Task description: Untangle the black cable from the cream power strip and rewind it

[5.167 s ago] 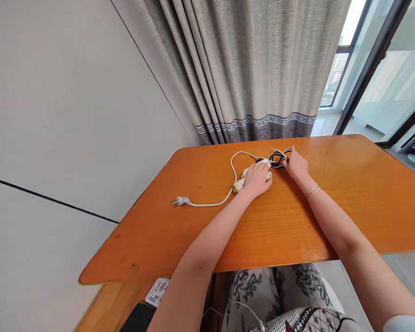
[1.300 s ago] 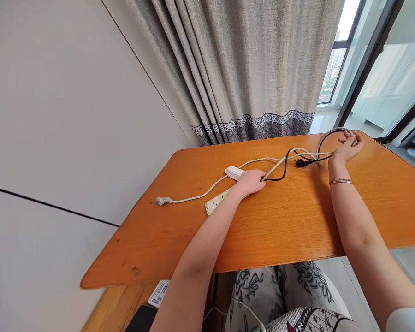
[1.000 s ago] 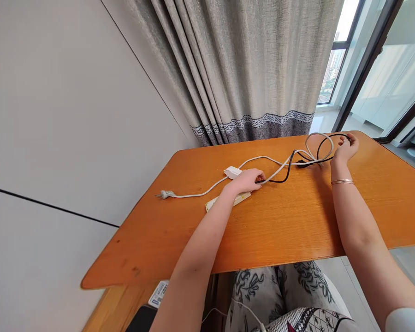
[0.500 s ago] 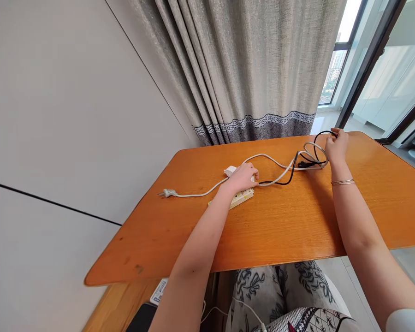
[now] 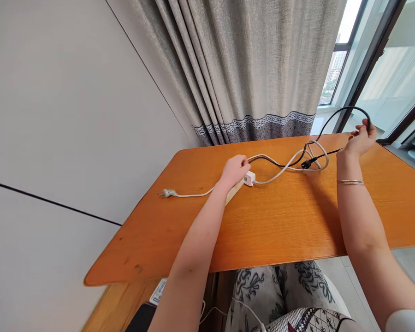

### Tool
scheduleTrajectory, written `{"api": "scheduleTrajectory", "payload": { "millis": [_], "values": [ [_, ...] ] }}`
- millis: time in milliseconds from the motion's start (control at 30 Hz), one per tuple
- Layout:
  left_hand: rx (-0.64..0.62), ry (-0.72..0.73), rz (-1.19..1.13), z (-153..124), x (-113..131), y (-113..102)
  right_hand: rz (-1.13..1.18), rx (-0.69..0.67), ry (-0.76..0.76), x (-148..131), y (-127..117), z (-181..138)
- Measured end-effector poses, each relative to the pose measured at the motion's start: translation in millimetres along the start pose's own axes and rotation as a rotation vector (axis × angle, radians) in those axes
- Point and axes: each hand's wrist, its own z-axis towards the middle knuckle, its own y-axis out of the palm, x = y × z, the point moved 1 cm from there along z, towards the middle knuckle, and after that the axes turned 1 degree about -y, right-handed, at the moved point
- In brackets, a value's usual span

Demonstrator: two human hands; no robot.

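My left hand (image 5: pixel 234 170) is closed on the near end of a black cable (image 5: pixel 268 159), just above a cream power strip (image 5: pixel 234 192). The hand and forearm hide much of that strip. Beside the fingers sits a white plug block (image 5: pixel 249 178) with a white cord (image 5: pixel 280 173) running out of it. My right hand (image 5: pixel 361 138), raised over the table's far right edge, pinches a loop of the same black cable. The black plug (image 5: pixel 307 163) lies among the crossed white and black cords. A white plug (image 5: pixel 168 193) rests at the left.
The orange wooden table (image 5: pixel 280 221) spans the space before me. A grey curtain (image 5: pixel 259 69) hangs behind it, and a white wall panel (image 5: pixel 72 115) stands on the left. Below the front edge are my patterned trousers (image 5: pixel 263 290) and a thin white cable.
My right hand has moved up and right, lifting the black cable into a larger arc. My left hand has shifted slightly up and left, baring the white plug block. The black plug turned a little.
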Motion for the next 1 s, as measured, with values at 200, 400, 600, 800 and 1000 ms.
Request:
{"api": "scheduleTrajectory", "payload": {
  "millis": [200,400,600,800,1000],
  "values": [
    [0.156,-0.275,-0.534,1.5,-11.9,-26.3,-0.015,0.145,0.092,-1.6,-10.8,8.4],
    [0.262,-0.328,-0.914,-2.0,-4.3,-52.1,-0.308,-0.008,-0.28,10.1,-9.9,18.7],
    [0.431,-0.194,-1.17,-11.4,14.9,-70.1,-0.85,-0.395,-0.465,24.5,-15.1,11.8],
    [0.497,-0.095,-1.156,-20.4,32.0,-74.6,-1.303,-0.571,-0.514,18.0,-12.3,-9.8],
    [0.618,-0.039,-1.197,-24.0,35.8,-79.8,-1.296,-0.562,-0.688,-4.8,-10.1,-28.5]
  ]
}}
